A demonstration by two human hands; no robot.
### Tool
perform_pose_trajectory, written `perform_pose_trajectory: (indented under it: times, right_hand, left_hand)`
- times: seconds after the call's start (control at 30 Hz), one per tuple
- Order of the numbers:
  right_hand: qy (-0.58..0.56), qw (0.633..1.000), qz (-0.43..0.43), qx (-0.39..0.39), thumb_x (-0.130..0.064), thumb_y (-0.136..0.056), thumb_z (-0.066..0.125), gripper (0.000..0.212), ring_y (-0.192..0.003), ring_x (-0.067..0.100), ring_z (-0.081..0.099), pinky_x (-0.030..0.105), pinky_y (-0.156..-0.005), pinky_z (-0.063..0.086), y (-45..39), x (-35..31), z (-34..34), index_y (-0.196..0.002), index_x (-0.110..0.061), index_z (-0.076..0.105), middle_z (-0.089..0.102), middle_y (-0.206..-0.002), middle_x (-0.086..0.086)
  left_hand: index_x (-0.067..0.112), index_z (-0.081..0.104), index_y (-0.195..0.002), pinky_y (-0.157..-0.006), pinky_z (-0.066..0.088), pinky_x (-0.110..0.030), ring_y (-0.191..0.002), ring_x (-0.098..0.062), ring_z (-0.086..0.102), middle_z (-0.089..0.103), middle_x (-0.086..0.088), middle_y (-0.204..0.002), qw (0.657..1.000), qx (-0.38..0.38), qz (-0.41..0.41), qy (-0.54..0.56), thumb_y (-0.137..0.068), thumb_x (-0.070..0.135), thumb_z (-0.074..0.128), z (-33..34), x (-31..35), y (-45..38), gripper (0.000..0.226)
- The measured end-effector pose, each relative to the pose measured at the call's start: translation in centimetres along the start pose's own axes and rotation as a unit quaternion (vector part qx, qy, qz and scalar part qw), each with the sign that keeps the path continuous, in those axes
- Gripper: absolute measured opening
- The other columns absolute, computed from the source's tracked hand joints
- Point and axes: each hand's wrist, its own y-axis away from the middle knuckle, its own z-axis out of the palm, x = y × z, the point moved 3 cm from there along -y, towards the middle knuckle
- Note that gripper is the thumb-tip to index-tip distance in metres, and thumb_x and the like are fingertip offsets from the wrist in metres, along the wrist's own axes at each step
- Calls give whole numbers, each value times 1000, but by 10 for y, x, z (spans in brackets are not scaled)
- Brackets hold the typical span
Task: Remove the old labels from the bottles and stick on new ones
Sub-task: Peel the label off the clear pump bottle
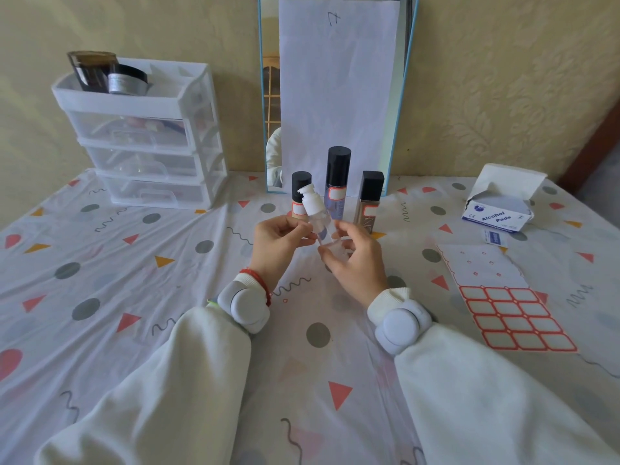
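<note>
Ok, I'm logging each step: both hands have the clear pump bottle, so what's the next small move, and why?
Probably the right hand reaches for the label sheet while the left hand keeps the clear pump bottle: no label shows on it, whereas two bottles behind carry red-bordered ones.

- I see a white tablecloth (141,297) patterned with red and orange triangles, grey dots and dark squiggles.
- The label sheet (516,322) shows white labels edged in red.
- Three bottles wear black caps (339,162).
- The pump bottle (317,216) is clear, its pump white.
</note>
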Motion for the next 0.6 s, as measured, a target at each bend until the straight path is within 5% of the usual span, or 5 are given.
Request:
perform_pose_trajectory:
  times: [0.27,0.6]
  right_hand:
    - [-5,1000,14,-10,-15,-81,75,49,-94,12,55,-4,-72,38,0,3,1,-126,-7,58,61,-117,7]
    - [-8,1000,5,-20,-9,-83,71,45,-94,16,57,1,-77,40,-2,1,1,-125,2,58,61,-110,12]
  left_hand:
    - [-15,66,-86,-69,57,-23,-63,-10,67,68,-12,-74,1000,1,1,-1,-87,-8,58,0,-2,-1,11]
    - [-16,65,-84,-67,55,-21,-62,-11,67,68,-12,-69,1000,0,0,10,-86,-8,58,0,-3,-2,11]
